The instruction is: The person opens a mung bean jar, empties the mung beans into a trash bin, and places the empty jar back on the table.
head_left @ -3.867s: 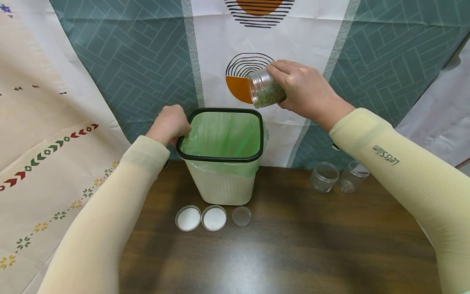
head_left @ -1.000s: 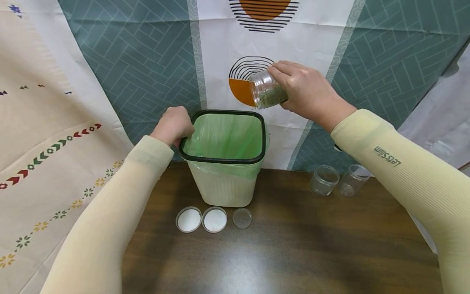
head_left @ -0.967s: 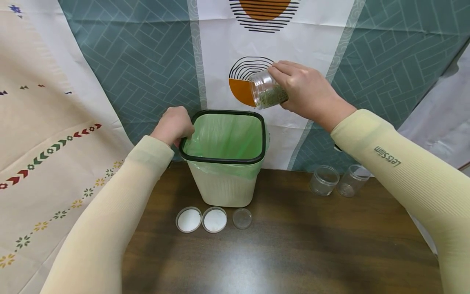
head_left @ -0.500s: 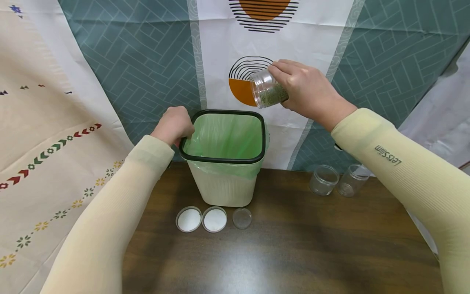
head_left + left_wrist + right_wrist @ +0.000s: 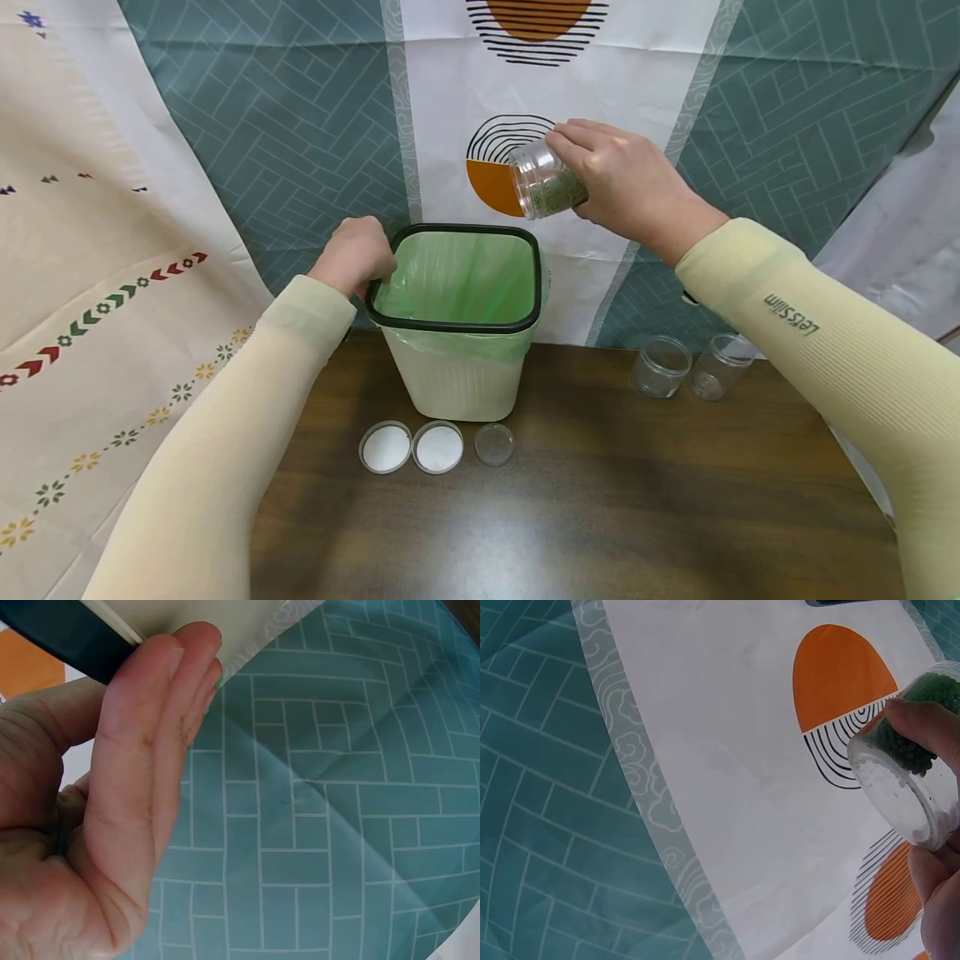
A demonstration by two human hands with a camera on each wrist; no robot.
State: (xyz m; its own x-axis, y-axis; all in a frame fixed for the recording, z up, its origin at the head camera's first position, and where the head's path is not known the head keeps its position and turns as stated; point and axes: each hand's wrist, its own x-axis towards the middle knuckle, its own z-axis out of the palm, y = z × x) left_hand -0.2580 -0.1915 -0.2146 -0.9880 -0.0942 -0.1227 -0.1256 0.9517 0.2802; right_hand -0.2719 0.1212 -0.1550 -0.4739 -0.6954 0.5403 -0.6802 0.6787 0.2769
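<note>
A clear jar with small green beans inside is tilted on its side above and to the right of the trash bin, its open mouth facing left. My right hand grips the jar round its base end; in the right wrist view the thumb and fingers lie on the jar's wall. At the bin's left side, my left hand holds the black rim, fingers outside. The left wrist view shows the fingers and the dark rim. A green bag lines the bin.
Two white-lined lids and a clear lid lie before the bin on the brown table. Two clear jars stand at the back right, near my right forearm. A patterned cloth hangs behind the bin.
Both hands keep their holds, and the jar stays tilted. The beans sit a little farther back from the mouth than in the earliest frame. The head view has shifted slightly.
</note>
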